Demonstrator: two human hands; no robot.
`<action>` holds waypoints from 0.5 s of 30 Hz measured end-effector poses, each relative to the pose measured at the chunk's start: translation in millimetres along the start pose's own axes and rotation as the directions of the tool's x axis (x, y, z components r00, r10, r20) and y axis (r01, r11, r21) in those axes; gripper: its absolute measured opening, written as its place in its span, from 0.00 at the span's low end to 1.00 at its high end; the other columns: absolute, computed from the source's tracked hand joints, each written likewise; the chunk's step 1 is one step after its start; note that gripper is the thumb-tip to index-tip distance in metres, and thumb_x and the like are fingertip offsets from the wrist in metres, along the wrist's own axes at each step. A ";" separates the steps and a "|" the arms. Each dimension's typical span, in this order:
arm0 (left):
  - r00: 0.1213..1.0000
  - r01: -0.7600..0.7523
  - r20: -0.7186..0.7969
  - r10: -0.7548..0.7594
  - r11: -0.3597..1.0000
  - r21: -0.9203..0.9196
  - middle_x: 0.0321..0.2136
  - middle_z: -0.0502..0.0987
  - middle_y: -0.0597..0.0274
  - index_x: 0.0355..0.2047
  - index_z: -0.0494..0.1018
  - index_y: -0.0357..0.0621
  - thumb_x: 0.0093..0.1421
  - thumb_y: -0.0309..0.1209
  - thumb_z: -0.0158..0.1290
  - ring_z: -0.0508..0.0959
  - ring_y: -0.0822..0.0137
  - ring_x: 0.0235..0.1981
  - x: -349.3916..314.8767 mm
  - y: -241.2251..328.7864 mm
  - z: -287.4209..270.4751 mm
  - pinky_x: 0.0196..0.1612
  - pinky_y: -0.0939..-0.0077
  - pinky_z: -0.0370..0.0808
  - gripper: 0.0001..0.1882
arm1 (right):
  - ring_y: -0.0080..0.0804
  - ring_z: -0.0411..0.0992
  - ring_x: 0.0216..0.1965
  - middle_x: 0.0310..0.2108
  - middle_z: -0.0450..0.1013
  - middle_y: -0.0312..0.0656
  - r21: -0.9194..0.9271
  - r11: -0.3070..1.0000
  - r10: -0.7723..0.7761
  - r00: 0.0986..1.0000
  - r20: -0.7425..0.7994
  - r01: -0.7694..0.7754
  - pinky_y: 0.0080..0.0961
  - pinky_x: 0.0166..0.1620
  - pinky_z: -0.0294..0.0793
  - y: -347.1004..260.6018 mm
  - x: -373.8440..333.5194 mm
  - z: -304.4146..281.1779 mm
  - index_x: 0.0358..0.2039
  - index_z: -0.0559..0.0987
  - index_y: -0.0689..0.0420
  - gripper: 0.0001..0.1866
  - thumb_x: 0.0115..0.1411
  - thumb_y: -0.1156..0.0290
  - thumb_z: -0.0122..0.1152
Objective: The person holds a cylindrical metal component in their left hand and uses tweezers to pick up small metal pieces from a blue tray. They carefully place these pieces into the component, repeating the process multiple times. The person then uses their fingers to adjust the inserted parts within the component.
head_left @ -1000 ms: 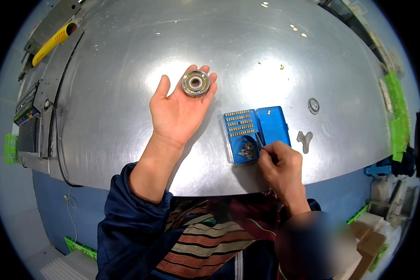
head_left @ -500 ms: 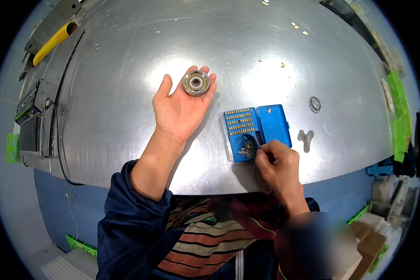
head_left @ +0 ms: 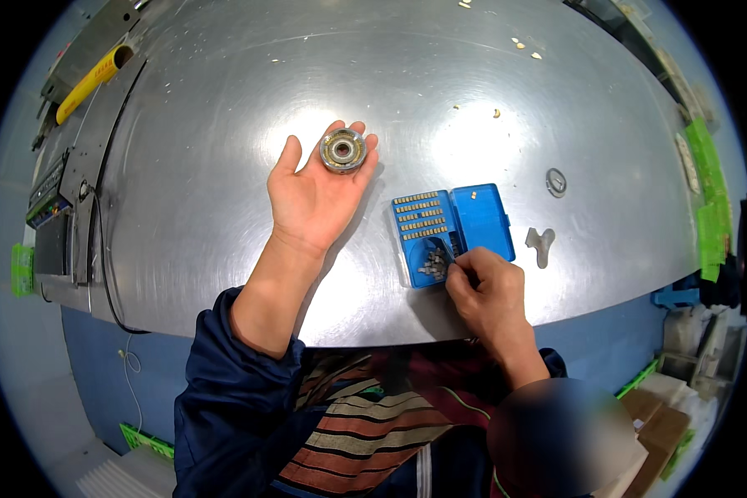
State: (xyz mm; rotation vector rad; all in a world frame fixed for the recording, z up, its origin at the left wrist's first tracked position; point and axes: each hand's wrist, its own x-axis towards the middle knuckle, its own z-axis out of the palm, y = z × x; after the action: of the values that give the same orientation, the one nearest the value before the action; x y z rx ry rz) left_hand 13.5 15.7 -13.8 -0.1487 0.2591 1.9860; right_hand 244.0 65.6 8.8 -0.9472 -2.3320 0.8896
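My left hand [head_left: 307, 199] is palm up with its fingers stretched out. Across those fingers rests a round metal part [head_left: 343, 150], like a ring with a ball bearing at its centre. To the right lies a blue plastic box [head_left: 407, 270], its lid folded open. Rows of small brass-coloured pieces [head_left: 421, 217] fill its upper half, and a heap of small grey metal pieces [head_left: 432, 263] sits in the front compartment. My right hand [head_left: 491, 290] is closed in a pinch at that compartment's right edge, on a thin dark tool whose kind is mostly hidden.
A metal ring [head_left: 556, 182] and a grey three-armed piece [head_left: 541, 246] lie right of the box. Small pale bits [head_left: 519, 44] are scattered farther back on the metal table [head_left: 224, 108]. At left are a yellow tube [head_left: 95, 83] and a black cable [head_left: 102, 241].
My right hand has shifted slightly left at the compartment, and a thin dark shape shows by its fingertips. The view has moved slightly; my left hand still supports the round part.
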 end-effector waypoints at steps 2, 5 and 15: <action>1.000 -0.006 -0.004 0.006 1.000 -0.001 0.61 0.55 0.41 0.58 0.56 0.33 0.70 0.48 0.29 0.53 0.45 0.65 -0.6 -0.1 1.2 0.67 0.52 0.56 0.30 | 0.43 0.70 0.16 0.18 0.71 0.49 -0.002 1.000 0.003 1.000 0.007 -0.003 0.32 0.22 0.69 -0.6 0.5 -0.7 0.21 0.74 0.63 0.05 0.50 0.77 0.61; 1.000 0.000 -0.001 0.000 1.000 0.007 0.61 0.54 0.41 0.58 0.56 0.33 0.70 0.48 0.28 0.53 0.45 0.65 -0.8 0.2 1.4 0.67 0.52 0.55 0.30 | 0.43 0.71 0.17 0.18 0.71 0.49 -0.010 1.000 -0.012 1.000 -0.004 0.012 0.32 0.22 0.70 0.6 0.6 0.1 0.21 0.74 0.63 0.05 0.50 0.77 0.61; 1.000 0.003 -0.007 -0.003 1.000 0.003 0.61 0.55 0.41 0.58 0.55 0.33 0.70 0.48 0.29 0.53 0.44 0.65 0.3 -0.1 0.9 0.67 0.52 0.56 0.29 | 0.42 0.70 0.16 0.19 0.71 0.49 -0.001 1.000 -0.002 1.000 -0.008 0.002 0.31 0.21 0.70 1.6 1.4 0.7 0.21 0.74 0.63 0.05 0.50 0.77 0.61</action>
State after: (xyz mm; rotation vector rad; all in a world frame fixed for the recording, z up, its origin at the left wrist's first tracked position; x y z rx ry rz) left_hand 13.4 16.2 -13.0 -0.1543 0.2664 1.9823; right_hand 243.4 67.3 7.5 -0.9474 -2.3261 0.8829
